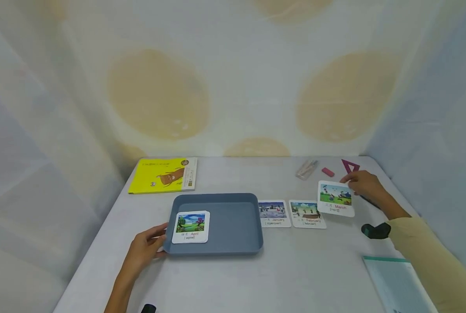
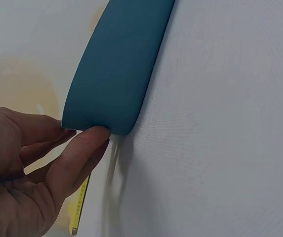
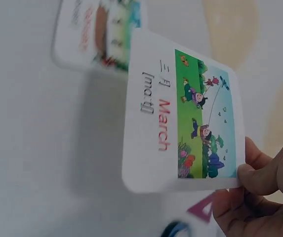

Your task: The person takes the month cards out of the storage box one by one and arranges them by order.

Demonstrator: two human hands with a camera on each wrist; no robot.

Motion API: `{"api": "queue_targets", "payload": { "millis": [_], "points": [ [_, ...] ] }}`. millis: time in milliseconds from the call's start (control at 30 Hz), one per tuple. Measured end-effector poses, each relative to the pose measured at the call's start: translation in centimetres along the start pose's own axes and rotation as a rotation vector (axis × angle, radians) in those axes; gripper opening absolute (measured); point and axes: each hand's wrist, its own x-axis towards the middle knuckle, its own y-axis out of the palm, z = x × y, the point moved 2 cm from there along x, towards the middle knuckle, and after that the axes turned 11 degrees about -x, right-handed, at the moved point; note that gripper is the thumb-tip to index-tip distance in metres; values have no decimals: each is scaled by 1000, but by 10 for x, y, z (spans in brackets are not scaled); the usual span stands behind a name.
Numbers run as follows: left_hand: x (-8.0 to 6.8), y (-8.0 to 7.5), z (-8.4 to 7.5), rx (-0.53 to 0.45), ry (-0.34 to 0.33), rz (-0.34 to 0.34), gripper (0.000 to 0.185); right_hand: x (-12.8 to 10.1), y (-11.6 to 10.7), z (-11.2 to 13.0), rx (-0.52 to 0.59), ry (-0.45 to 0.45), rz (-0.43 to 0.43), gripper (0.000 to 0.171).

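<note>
White-bordered March card [image 3: 153, 118]; blue-grey tray [image 1: 233, 224]; yellow book [image 1: 154, 176]; perhaps magenta triangle [image 1: 351, 162]

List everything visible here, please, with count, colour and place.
table: 1, white, foreground
tray: 1, blue-grey, centre
April card: 1, white, tray's left part
January card, February card: 1 each, white, right of tray
March card: 1, white, raised above table
book: 1, yellow, back left
packet: 1, clear, back right
eraser: 1, pink, beside packet
set square: 1, magenta, right of eraser
dark item: 1, unclear, below set square
plastic folder: 1, translucent, front right
black objects: 2, front left and right side
backdrop: 1, white and yellow, behind table
sleeve: 1, beige, right arm
left hand: 1, gripping tray
right hand: 1, pinching March card
</note>
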Motion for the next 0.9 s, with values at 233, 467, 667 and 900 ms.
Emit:
{"api": "queue_targets", "payload": {
  "millis": [233, 467, 667, 900],
  "points": [
    [0, -1, -2, 5, -23, -7, 44, -12, 15, -27, -85, 41, 71, 28],
    [-1, 0, 0, -8, -33, -9, 44, -15, 32, -26, -140, 17, -17, 22],
    [-3, -1, 1, -9, -12, -24, 43, -12, 43, -24, -128, 16, -21, 18],
    [0, 1, 1, -12, 4, -22, 43, -15, 37, -9, -162, -44, -128, 17]
  ]
}}
